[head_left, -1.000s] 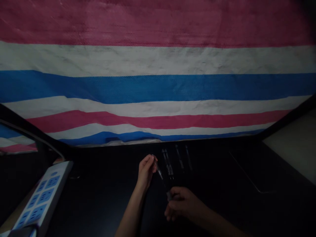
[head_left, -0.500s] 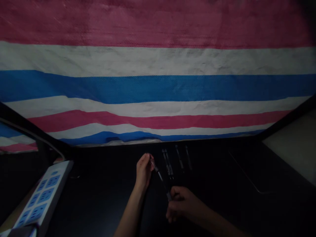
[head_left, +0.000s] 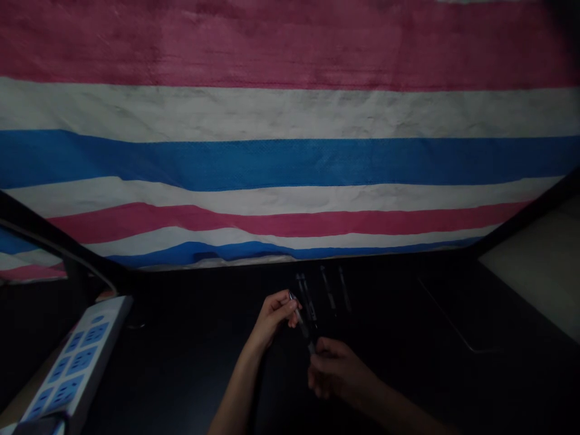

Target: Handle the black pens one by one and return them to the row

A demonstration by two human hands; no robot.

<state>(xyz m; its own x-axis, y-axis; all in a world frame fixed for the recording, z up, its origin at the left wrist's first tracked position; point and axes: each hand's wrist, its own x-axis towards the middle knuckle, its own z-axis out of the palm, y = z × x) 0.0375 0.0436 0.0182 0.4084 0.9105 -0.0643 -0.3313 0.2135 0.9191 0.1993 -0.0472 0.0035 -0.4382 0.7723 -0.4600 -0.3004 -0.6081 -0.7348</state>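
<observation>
A slim dark pen (head_left: 302,326) is held between both hands above a black table (head_left: 190,338). My left hand (head_left: 274,315) pinches its upper end with closed fingers. My right hand (head_left: 335,370) grips its lower end, fingers curled around it. Just beyond the hands, several more dark pens (head_left: 324,293) lie side by side on the table, pointing away from me. The scene is dim and fine detail on the pens is hard to read.
A white power strip (head_left: 72,365) with blue sockets lies at the lower left. A red, white and blue striped tarp (head_left: 290,157) hangs behind the table. A flat dark slab (head_left: 457,314) rests on the right, and a pale surface (head_left: 539,272) lies beyond the table's edge.
My left hand moved right and slightly down, bringing the pen's top end nearer the row of pens. My right hand shifted a little up. The held pen now stands steeper and looks shorter.
</observation>
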